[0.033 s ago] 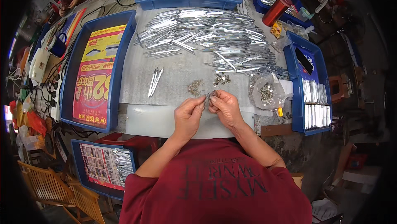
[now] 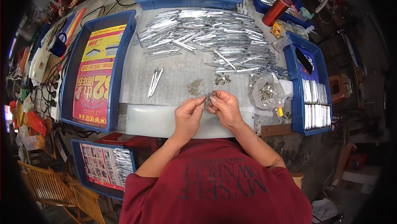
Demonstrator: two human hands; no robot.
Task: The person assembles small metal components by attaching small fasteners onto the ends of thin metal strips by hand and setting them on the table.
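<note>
Over the near edge of the table, my left hand (image 2: pixel 187 118) and my right hand (image 2: pixel 226 109) meet with their fingertips almost touching. Both are closed in a pinch around a small dark piece, mostly hidden by the fingers. Just beyond them lie a little heap of tiny gold-coloured parts (image 2: pixel 194 86) and another of small round metal pieces (image 2: pixel 221 79). Farther left, several slim silver metal strips (image 2: pixel 154 82) lie side by side. A large pile of similar strips (image 2: pixel 198 27) spreads across the far part of the table. Beneath my wrists is a pale smooth board (image 2: pixel 165 121).
To the right sits a clear plastic bag (image 2: pixel 266 93) of small metal pieces. Blue trays stand left (image 2: pixel 131 42), right (image 2: pixel 295 79) and at the back (image 2: pixel 186 3). A red cylinder (image 2: pixel 277 9) leans at back right. Another person's hand (image 2: pixel 74 2) shows at far left.
</note>
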